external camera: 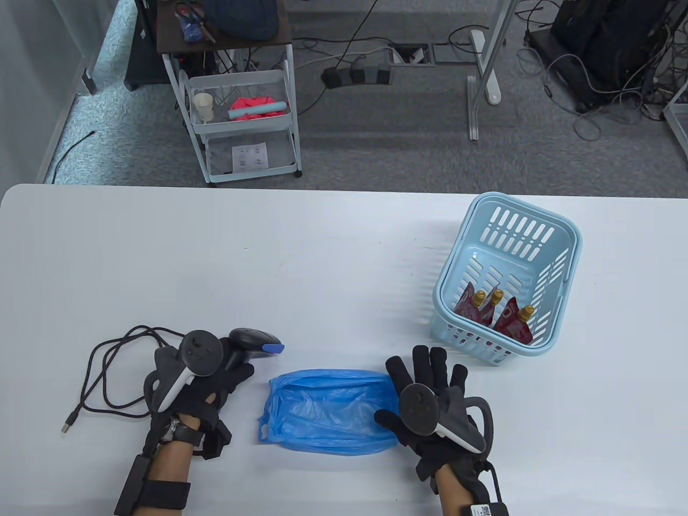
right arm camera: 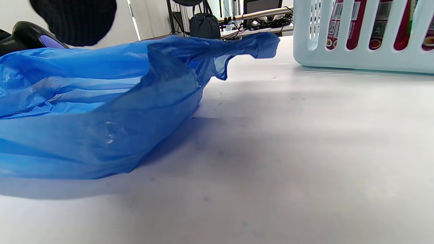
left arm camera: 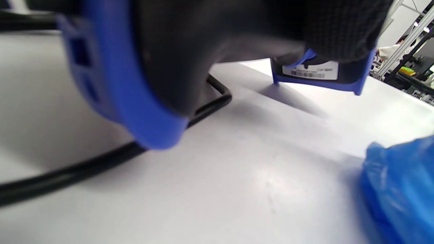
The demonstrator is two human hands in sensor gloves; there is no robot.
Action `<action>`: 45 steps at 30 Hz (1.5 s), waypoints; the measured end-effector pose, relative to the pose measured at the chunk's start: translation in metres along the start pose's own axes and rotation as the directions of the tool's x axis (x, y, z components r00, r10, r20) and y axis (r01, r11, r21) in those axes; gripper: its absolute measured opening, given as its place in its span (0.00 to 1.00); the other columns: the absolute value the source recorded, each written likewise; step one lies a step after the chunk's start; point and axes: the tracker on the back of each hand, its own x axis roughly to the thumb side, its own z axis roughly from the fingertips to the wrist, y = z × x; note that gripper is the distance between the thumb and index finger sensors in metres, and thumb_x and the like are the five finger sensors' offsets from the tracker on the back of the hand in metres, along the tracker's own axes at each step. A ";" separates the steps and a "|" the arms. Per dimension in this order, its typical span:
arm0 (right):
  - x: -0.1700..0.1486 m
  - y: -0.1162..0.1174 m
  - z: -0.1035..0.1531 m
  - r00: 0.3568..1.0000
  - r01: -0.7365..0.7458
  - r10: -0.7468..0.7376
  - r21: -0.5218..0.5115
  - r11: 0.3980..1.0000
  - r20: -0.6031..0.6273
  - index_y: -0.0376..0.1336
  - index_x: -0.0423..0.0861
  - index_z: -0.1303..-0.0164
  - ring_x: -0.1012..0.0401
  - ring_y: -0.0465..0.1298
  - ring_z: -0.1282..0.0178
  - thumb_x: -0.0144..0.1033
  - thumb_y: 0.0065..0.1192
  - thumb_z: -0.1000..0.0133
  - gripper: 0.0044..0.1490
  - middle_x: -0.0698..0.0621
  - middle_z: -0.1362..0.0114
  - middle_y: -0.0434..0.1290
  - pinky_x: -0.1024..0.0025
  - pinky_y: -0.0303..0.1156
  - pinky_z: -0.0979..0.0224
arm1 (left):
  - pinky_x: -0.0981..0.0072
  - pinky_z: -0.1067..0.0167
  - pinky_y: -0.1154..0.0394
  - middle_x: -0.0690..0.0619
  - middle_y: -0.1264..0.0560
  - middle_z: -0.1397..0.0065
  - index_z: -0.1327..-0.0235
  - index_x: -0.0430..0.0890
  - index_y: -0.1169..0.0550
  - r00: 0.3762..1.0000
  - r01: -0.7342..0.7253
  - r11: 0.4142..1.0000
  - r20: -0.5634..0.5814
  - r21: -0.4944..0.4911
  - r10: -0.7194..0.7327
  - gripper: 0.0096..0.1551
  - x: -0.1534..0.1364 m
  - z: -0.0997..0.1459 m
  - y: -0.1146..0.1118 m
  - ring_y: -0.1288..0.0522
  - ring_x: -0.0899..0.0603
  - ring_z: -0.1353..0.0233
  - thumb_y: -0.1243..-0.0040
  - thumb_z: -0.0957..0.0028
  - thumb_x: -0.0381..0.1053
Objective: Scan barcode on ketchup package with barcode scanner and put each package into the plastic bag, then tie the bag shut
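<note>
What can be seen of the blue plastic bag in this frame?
The blue plastic bag is thin, translucent and crinkled, lying flattened on the white table between the two hands. A handle loop shows at its left end. It looks empty; no packages show through. The right hand rests at its right end with fingers straight, and the right wrist view shows that end lifted and twisted off the table. The left hand does not touch it.

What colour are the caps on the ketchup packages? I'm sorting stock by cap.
Gold, on the ketchup packages in the basket; the table view shows it best.
</note>
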 end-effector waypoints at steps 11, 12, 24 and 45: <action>-0.003 0.000 0.000 1.000 0.006 -0.006 0.005 1.000 -0.010 0.37 0.51 0.12 0.37 0.29 0.15 0.65 0.56 0.45 0.59 0.36 0.12 0.31 0.28 0.27 0.23 | 0.44 0.37 0.26 0.55 0.26 0.41 0.33 0.51 0.24 0.993 -0.085 0.995 0.081 0.051 0.081 0.37 0.005 0.008 0.007 0.22 0.39 0.39 0.37 0.53 0.67; -0.003 0.000 0.000 1.000 0.007 -0.007 0.004 1.000 -0.011 0.37 0.51 0.12 0.37 0.29 0.15 0.65 0.56 0.45 0.58 0.36 0.12 0.31 0.28 0.27 0.23 | 0.44 0.36 0.26 0.55 0.26 0.40 0.33 0.51 0.24 0.990 -0.105 0.993 0.099 0.059 0.099 0.37 0.006 0.011 0.010 0.22 0.39 0.39 0.37 0.53 0.67; -0.002 -0.002 0.000 1.000 0.003 -0.003 -0.003 1.000 -0.008 0.37 0.51 0.12 0.37 0.29 0.15 0.65 0.56 0.45 0.58 0.35 0.12 0.31 0.28 0.27 0.23 | 0.44 0.35 0.26 0.53 0.28 0.33 0.33 0.55 0.28 0.928 -0.239 0.969 0.309 0.059 0.210 0.37 0.024 0.036 0.031 0.21 0.37 0.36 0.30 0.56 0.64; 0.003 0.001 0.000 0.999 0.034 -0.034 -0.009 0.999 0.018 0.37 0.51 0.12 0.37 0.28 0.15 0.65 0.56 0.45 0.58 0.35 0.12 0.31 0.28 0.27 0.23 | 0.45 0.38 0.24 0.54 0.25 0.34 0.31 0.52 0.29 0.873 -0.324 0.945 0.371 -0.038 0.315 0.39 0.027 0.035 0.017 0.18 0.41 0.43 0.29 0.55 0.62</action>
